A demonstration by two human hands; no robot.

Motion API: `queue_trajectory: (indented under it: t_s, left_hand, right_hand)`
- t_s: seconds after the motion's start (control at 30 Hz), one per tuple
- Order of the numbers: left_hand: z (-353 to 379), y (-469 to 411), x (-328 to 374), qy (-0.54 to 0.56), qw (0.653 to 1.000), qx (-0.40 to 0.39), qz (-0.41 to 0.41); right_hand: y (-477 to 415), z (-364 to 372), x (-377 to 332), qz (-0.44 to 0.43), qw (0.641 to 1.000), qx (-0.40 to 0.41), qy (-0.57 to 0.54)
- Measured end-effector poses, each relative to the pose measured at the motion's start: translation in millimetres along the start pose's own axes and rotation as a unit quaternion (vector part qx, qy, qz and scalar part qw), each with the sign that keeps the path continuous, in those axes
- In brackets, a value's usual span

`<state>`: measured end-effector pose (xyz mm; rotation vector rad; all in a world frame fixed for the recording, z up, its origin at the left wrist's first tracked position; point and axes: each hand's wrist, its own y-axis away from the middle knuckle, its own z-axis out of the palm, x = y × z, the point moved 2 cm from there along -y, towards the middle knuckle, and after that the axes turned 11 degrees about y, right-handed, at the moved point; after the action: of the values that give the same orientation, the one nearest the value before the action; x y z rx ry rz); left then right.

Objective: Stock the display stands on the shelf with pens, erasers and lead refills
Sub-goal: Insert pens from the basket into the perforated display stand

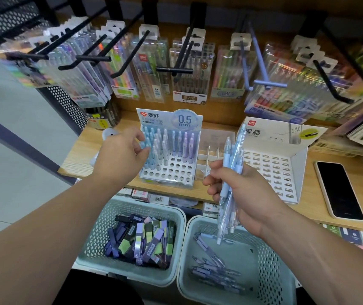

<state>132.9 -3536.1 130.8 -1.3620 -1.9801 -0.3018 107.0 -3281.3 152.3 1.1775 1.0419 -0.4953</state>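
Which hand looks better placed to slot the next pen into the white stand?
Left. The left hand hovers at the pen stand, while the right hand is busy gripping the bundle of blue pens.

The left hand [121,151] is reaching forward, fingers curling (whether pinching anything is unclear). The right hand [240,194] is gripping a bundle of pens [233,155], arm angling inward.

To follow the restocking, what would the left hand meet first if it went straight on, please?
The left hand would probably meet the light-blue pens in the display stand first; its fingertips look nearly there.
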Motion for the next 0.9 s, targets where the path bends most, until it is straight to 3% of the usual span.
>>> queue_trajectory:
  t_s: [0.1, 0.17, 0.27, 0.37, 0.5, 0.73, 0.9]
  left_hand:
    - [-2.2, 10.7, 29.9, 0.109, 0.994, 0.001, -0.028]
    - [4.8, 25.9, 57.0, 0.200, 0.971, -0.113, -0.067]
    - [24.6, 52.9, 82.3, 0.335, 0.881, -0.295, -0.156]
    - [37.8, 70.1, 88.9, 0.388, 0.833, -0.344, -0.192]
    - [44.0, 77.1, 92.2, 0.416, 0.825, -0.321, -0.206]
    - [40.3, 69.4, 82.4, 0.403, 0.844, -0.285, -0.213]
    - [31.6, 59.4, 75.9, 0.446, 0.834, -0.246, -0.211]
  right_hand:
    - [1.2, 2.7, -3.9, 0.003, 0.998, -0.017, -0.065]
    - [1.1, 4.2, -7.7, -0.004, 0.993, -0.015, -0.113]
    - [1.1, 7.6, -11.6, -0.019, 0.987, -0.006, -0.161]
    - [2.1, 9.4, -12.8, -0.023, 0.980, 0.011, -0.198]
    - [1.3, 5.7, -11.5, -0.013, 0.976, 0.039, -0.213]
    - [-3.6, 0.2, -5.5, -0.012, 0.992, 0.091, -0.088]
    - [-6.5, -3.6, -5.4, 0.003, 0.984, 0.128, -0.122]
